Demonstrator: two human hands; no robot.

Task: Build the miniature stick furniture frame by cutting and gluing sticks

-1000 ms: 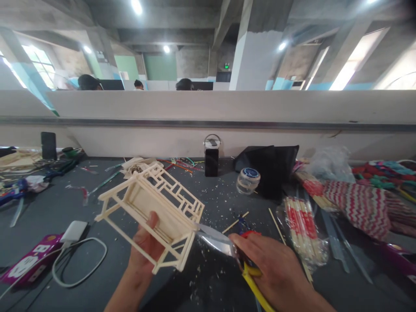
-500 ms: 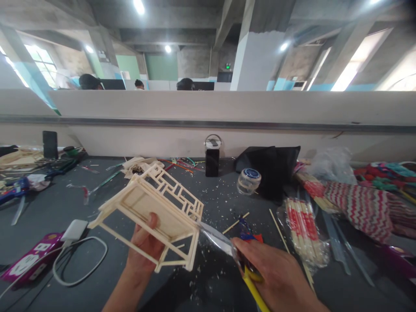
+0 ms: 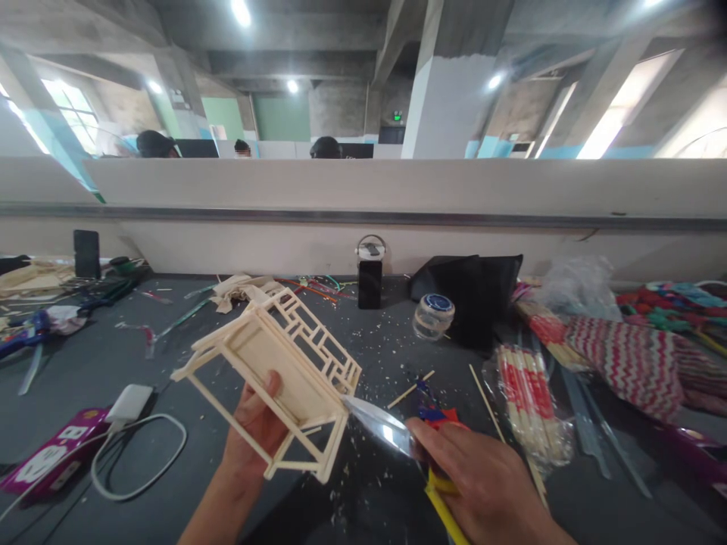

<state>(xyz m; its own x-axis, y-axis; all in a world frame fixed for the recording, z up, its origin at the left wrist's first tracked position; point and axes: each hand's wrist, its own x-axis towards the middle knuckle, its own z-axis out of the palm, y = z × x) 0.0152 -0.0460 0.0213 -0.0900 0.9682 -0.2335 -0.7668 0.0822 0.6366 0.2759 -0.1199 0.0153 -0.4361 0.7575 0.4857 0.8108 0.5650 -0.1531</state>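
Observation:
A small wooden frame model (image 3: 284,363) with a lattice side is tilted above the dark table. My left hand (image 3: 255,424) grips it from below, its thumb on the flat panel. My right hand (image 3: 477,469) is closed around a tool with a shiny metal blade (image 3: 382,425) and yellow handles (image 3: 444,509); it looks like scissors. The blade tip is at the model's right corner, and whether it touches the wood is hard to tell.
Wood crumbs litter the table (image 3: 380,341). Behind stand a black phone (image 3: 370,284) and a clear jar (image 3: 434,318). Packed sticks (image 3: 528,401) and patterned cloth (image 3: 625,363) lie right. A purple power strip (image 3: 57,450) with a white charger lies left.
The wooden model has turned and tilted slightly, its left end shifting right. The blade has rotated a little and now shows a bright reflection.

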